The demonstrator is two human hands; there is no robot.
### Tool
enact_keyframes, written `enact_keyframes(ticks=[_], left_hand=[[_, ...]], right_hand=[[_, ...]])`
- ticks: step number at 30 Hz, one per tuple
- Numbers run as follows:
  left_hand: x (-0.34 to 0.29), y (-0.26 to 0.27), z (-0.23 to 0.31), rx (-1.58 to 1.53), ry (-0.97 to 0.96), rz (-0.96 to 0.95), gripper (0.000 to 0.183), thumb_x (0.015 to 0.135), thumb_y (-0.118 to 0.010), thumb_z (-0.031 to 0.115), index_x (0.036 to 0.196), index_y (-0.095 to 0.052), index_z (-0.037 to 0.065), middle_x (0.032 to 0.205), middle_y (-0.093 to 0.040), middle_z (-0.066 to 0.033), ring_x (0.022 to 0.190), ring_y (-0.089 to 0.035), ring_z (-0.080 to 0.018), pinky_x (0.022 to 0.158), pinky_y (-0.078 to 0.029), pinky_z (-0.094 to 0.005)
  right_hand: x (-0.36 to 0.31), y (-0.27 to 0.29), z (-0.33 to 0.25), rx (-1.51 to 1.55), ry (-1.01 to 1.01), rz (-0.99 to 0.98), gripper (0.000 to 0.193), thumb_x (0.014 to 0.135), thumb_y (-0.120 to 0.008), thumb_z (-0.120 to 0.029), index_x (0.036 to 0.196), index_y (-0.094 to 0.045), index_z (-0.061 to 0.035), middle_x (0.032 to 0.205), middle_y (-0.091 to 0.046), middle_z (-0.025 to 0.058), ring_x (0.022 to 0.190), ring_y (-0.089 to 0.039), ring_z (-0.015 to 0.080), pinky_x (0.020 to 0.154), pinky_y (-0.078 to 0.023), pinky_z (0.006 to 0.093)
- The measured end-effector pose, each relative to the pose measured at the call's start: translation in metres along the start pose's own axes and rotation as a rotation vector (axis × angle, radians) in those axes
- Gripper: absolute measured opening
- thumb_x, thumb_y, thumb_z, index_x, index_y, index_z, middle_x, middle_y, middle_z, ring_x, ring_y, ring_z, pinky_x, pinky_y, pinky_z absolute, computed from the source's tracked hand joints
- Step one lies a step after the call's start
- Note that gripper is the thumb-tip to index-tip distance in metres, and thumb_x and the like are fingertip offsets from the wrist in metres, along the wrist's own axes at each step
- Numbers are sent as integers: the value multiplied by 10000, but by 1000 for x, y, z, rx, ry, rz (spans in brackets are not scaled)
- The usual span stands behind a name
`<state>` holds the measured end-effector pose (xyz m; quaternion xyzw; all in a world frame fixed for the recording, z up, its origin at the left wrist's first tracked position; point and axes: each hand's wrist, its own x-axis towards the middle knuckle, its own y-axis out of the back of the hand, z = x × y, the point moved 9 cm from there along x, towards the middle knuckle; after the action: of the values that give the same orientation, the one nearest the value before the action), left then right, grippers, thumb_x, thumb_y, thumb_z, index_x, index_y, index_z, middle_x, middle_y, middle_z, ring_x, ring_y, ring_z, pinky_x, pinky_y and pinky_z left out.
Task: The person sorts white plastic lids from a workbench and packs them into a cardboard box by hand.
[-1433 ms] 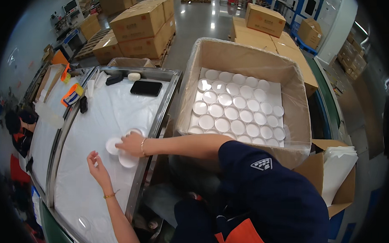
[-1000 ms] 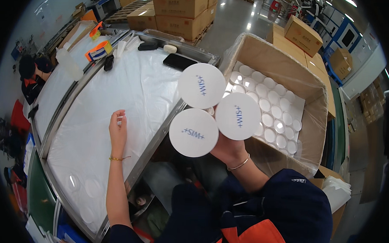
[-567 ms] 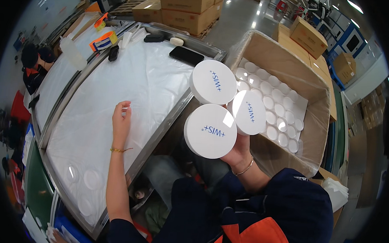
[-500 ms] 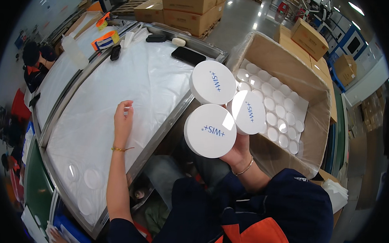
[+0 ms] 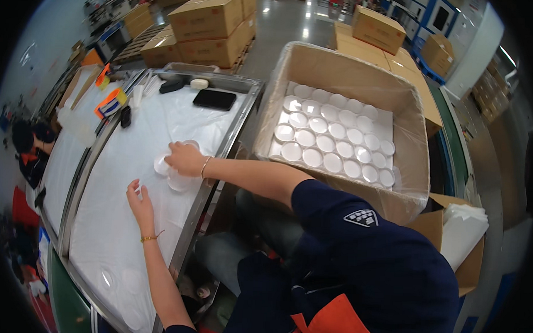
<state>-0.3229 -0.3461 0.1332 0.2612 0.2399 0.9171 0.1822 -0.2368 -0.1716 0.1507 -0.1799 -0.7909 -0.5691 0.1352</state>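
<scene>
On the plastic-covered table (image 5: 115, 220), three white round lids (image 5: 161, 164) lie close together under my right hand (image 5: 186, 158). Its fingers are bent down over them and gripping, and the palm hides part of the group. My left hand (image 5: 140, 206) is just nearer to me and to the left, a little over the sheet, with its fingers apart and nothing in them. To the right stands a large cardboard box (image 5: 352, 67) lined with clear plastic, holding rows of similar white round pieces (image 5: 336, 131) on a white sheet.
A black phone (image 5: 215, 99), a white oval object (image 5: 199, 84) and dark small items sit at the table's far end. A metal rim (image 5: 233, 121) edges the table. Beyond stand stacked cartons (image 5: 207, 23). Another person (image 5: 32, 152) is at far left.
My right hand has swung left from near the box to the table, bringing the three lids down onto the sheet. My left hand has shifted slightly left and nearer, and the view has turned right.
</scene>
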Motion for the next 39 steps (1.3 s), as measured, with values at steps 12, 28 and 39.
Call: enact_keyframes(ticks=[12, 28, 39], left_hand=[[-11, -13, 6, 92, 22, -156, 239, 928, -499, 101, 1141, -525, -4, 1200, -534, -110, 1102, -491, -244, 951, -390, -354], [-15, -34, 19, 175, -40, -113, 203, 922, -468, 40, 1105, -538, -14, 1131, -515, -116, 1089, -470, -253, 972, -353, -349], [-17, -34, 21, 290, -82, -104, 192, 910, -465, 36, 1079, -551, 2, 1109, -523, -116, 1076, -467, -258, 962, -342, -349]], right_hand=[[-153, 271, 124, -272, -39, 805, 168, 703, -686, -83, 840, -589, -87, 843, -567, 84, 847, -536, 284, 757, -382, 397], [-521, 342, 409, -891, -1030, 170, 82, 811, -590, -95, 892, -578, -87, 952, -579, 89, 965, -543, 275, 800, -425, 414], [-551, 322, 449, -667, -1360, 166, 117, 850, -536, -126, 924, -612, -75, 1065, -588, 136, 982, -596, 304, 785, -504, 443]])
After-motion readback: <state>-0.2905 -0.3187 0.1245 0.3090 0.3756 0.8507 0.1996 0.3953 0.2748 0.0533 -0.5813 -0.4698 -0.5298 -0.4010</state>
